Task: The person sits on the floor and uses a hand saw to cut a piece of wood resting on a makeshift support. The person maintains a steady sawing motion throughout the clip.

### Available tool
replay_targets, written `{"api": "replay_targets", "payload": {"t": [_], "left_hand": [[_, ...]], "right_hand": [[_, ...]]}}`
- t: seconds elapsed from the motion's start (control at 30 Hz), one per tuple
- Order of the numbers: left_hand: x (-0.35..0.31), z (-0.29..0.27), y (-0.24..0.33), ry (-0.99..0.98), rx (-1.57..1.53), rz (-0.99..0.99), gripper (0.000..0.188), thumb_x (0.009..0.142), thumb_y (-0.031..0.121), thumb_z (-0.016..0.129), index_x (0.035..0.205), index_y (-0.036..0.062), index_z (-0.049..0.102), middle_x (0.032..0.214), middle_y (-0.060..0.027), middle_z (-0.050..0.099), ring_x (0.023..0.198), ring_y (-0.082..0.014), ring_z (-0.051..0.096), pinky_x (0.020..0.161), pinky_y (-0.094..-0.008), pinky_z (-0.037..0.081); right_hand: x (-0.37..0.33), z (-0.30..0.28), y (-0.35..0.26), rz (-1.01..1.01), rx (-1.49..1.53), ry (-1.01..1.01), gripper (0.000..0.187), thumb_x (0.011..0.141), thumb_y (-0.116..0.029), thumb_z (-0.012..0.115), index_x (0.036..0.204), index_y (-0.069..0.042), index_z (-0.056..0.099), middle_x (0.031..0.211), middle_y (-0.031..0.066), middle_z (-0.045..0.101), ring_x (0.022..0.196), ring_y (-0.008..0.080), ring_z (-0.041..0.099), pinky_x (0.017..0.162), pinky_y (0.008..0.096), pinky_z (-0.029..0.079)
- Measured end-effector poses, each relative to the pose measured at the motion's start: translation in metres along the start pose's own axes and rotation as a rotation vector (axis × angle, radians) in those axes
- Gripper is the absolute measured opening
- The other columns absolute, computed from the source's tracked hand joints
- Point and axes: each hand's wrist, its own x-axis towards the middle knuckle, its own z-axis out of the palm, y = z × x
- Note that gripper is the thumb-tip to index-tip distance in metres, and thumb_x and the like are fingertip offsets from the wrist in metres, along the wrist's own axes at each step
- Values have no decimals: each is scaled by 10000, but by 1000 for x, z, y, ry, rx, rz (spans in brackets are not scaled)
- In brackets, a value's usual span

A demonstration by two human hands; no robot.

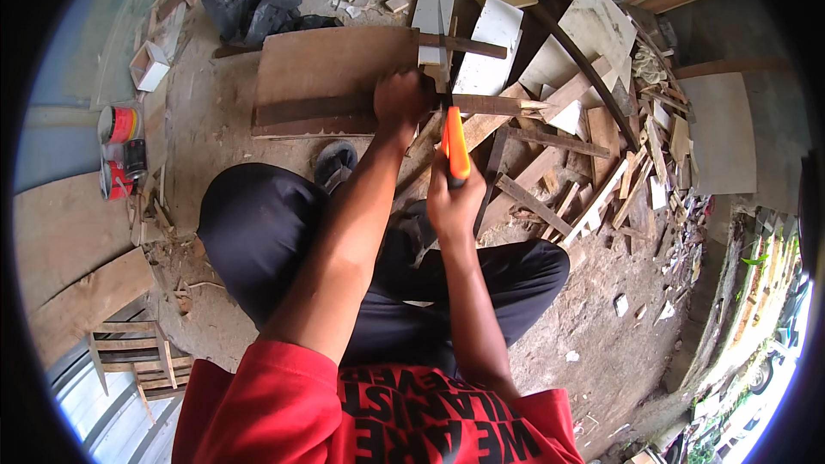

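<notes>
Handsaw (457,144), one, in right hand (455,199), one strip (322,110) under left hand (402,98)

Orange-handled saw (456,144) crosswise over brown wood strip (491,105), contact unclear.

head view: i see the left hand (402,98) closed over a dark wooden strip (318,112), which lies on a brown board (335,56). right hand (455,204) grips an orange-handled saw (455,133), blade (442,39) crossing the strip and pointing away. wood scraps (557,139) litter the floor (584,318) at right; red tins (114,179) sit at left; black plastic bag (266,10) beyond the board.
</notes>
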Motion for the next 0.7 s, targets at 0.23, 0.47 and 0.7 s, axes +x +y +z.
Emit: {"api": "replay_targets", "payload": {"t": [0.23,0.47,0.7], "left_hand": [[-6,3,-1,28,1,16,292,869,299,522,905,72,702,935,-177,708,896,-364,680,821,-462,532],[-4,4,-7,166,-18,150,275,837,294,560,753,74,701,815,-193,699,771,-386,683,737,-490,547],[-4,0,-8,74,18,41,277,863,283,551,774,67,699,831,-193,701,776,-377,685,746,-486,544]], "right_hand": [[-154,-73,-12,102,-133,-38,88,863,-8,622,935,38,645,639,80,608,571,109,621,557,259,491],[-25,-15,5,18,-17,-6,130,911,-98,613,888,30,614,626,62,552,598,73,499,554,286,454],[-66,-27,-1,52,-59,-3,108,903,-101,635,909,6,629,639,94,605,611,97,593,574,294,492]]}}
